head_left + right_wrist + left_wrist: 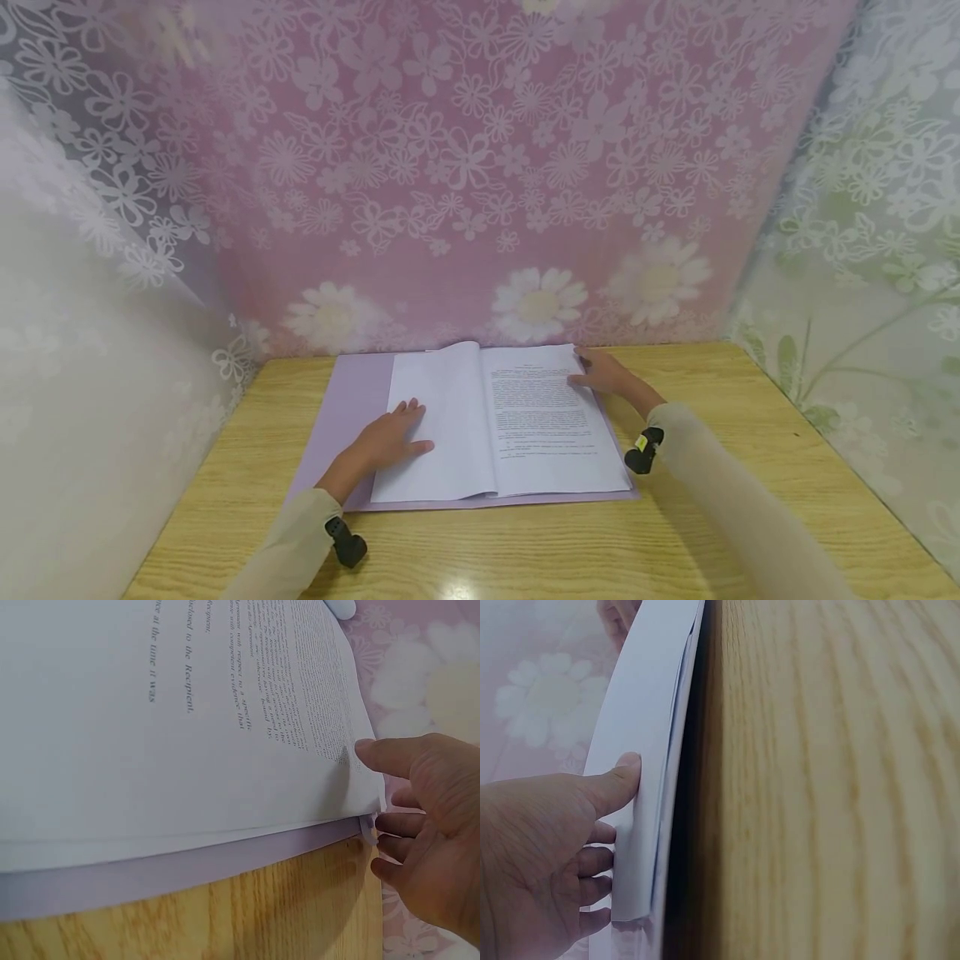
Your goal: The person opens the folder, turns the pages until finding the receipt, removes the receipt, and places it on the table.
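A stack of white paper sheets [450, 450] lies open on a lilac folder [348, 400]. My left hand [388, 438] rests with spread fingers on the blank left page; in the left wrist view its thumb [622, 780] lies on the paper. The right-hand page [551, 471] carries printed text. My right hand [604, 377] is at that page's upper right corner. In the right wrist view the thumb [390, 756] touches the page's edge, and the other fingers [401, 825] are by the corner, apart from the thumb.
The folder lies on a wood-grain table [480, 550], close to its back edge. A pink flowered sheet [465, 208] hangs behind the table, with pale flowered sheets [892, 275] at both sides. A small black device [347, 543] is strapped to each wrist.
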Available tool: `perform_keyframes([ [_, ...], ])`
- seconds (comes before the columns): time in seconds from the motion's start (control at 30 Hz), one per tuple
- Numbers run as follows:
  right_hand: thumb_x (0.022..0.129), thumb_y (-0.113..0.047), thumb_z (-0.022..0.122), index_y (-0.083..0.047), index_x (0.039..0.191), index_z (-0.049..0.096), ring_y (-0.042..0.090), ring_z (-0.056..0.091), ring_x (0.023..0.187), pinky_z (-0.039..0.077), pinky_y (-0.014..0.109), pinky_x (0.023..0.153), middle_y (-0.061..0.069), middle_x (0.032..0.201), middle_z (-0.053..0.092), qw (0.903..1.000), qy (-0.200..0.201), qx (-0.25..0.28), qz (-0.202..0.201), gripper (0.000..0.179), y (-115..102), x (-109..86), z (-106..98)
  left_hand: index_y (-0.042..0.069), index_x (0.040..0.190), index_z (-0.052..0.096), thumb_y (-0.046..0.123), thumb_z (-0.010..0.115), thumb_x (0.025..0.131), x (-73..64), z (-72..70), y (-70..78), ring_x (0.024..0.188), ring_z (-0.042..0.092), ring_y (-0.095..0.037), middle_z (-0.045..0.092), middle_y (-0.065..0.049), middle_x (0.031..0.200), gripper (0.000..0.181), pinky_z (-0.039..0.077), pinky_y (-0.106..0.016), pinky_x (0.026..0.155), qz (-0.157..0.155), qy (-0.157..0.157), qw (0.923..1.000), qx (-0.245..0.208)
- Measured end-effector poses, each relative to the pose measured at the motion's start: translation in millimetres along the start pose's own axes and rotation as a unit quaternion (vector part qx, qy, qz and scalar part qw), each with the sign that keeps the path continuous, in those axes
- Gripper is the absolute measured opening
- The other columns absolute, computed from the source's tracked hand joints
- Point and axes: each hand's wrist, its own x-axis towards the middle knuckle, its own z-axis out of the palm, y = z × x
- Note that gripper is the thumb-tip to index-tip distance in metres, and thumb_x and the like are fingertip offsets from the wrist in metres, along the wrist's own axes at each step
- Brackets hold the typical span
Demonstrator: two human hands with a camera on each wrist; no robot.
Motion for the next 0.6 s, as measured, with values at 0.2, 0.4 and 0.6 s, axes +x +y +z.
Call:
perform_keyframes([
  [0.2,0.099,-0.027,0.067,0.011,0.155,0.028,0.051,0.030,0.148,0.028,0.060,0.121,0.032,0.159,0.032,0.9998,0.015,-0.002,-0.010,0.078,-0.3,1.3,-0.5,0.002,0.155,0.041,0.042,0.066,0.098,-1.5,-2.1,3.4,0.153,0.029,-0.041,0.033,-0.021,0.164,0.074,0.030,-0.060,0.121,-0.001,0.004,1.0000,-0.003],
  [0.4,0.099,-0.022,0.066,0.008,0.155,0.032,0.050,0.032,0.148,0.029,0.062,0.120,0.030,0.158,0.036,0.9986,0.046,0.022,-0.015,0.072,-0.4,1.1,-2.1,0.002,0.155,0.041,0.042,0.066,0.098,-1.4,-2.0,4.0,0.153,0.029,-0.041,0.033,-0.020,0.164,0.074,0.030,-0.060,0.121,-0.005,0.003,1.0000,-0.003],
  [0.6,0.099,-0.013,0.067,0.011,0.155,0.029,0.053,0.042,0.141,0.035,0.064,0.116,0.036,0.150,0.044,0.9872,0.077,0.130,-0.052,0.072,-1.2,-2.9,-4.1,0.002,0.155,0.041,0.042,0.066,0.098,-1.8,-1.6,3.8,0.153,0.029,-0.040,0.033,-0.020,0.164,0.074,0.029,-0.059,0.121,-0.002,0.003,1.0000,-0.004],
])
